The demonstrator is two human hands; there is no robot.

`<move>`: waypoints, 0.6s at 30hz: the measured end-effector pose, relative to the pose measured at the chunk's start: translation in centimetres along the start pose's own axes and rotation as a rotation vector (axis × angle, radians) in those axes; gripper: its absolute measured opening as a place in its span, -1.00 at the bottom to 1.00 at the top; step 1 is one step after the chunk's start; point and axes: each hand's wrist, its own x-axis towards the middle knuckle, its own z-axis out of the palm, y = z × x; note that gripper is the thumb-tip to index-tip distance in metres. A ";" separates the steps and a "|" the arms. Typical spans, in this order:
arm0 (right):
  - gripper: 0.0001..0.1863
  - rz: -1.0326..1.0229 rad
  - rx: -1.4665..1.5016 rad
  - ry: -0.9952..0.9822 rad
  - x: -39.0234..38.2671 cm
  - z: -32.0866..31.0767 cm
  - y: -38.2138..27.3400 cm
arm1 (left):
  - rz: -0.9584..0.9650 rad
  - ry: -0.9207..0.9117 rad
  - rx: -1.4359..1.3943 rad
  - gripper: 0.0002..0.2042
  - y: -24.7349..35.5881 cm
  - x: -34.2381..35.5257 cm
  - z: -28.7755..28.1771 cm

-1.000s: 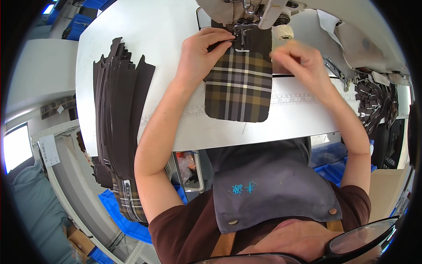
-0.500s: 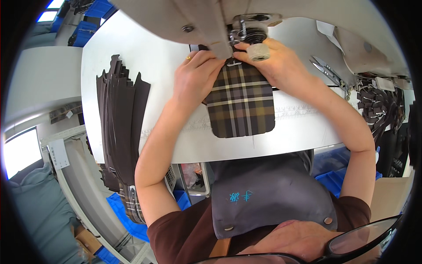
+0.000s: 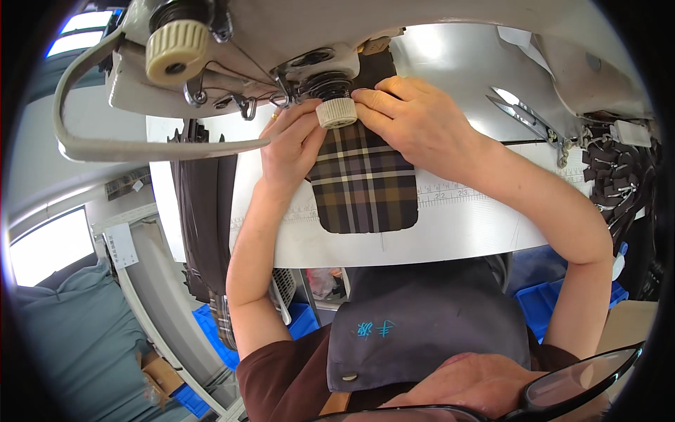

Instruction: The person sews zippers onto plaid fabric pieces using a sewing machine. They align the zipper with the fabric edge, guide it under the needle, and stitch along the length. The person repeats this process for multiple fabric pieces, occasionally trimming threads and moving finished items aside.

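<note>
A plaid fabric piece (image 3: 365,190) in brown, black and cream, with rounded near corners, lies on the white sewing table (image 3: 450,232) under the sewing machine head (image 3: 260,77). My left hand (image 3: 290,144) is at the fabric's left edge, fingers bent and close together, their tips partly hidden behind the machine's cream knob (image 3: 337,112). From the right, my right hand (image 3: 422,123) presses on the fabric's upper part, fingers side by side, the index fingertip beside that knob. A dark stretch of cloth (image 3: 377,68) shows beyond the right hand. The machine head hides the needle area.
Thread snips (image 3: 522,116) lie right of my right hand. A stack of dark brown fabric strips (image 3: 204,211) hangs over the table's left side. Dark pieces with metal parts (image 3: 615,172) are bunched at the far right. Blue bins (image 3: 545,302) stand below the table.
The view has shifted, bringing more of the machine head in at the upper left. My right hand's fingers have moved from beside the needle to flatter on the cloth; dark cloth now shows beyond them.
</note>
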 end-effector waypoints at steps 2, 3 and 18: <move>-0.61 -0.008 -0.001 -0.005 0.0 0.0 0.1 | -0.009 -0.020 0.005 -0.81 0.0 0.0 -0.1; -0.60 -0.004 0.008 -0.006 -0.1 0.0 0.1 | -0.014 -0.030 0.007 -0.81 0.0 0.0 -0.1; -0.78 0.037 0.142 0.162 0.0 0.4 1.3 | 0.070 0.064 -0.072 -0.83 0.3 0.5 0.0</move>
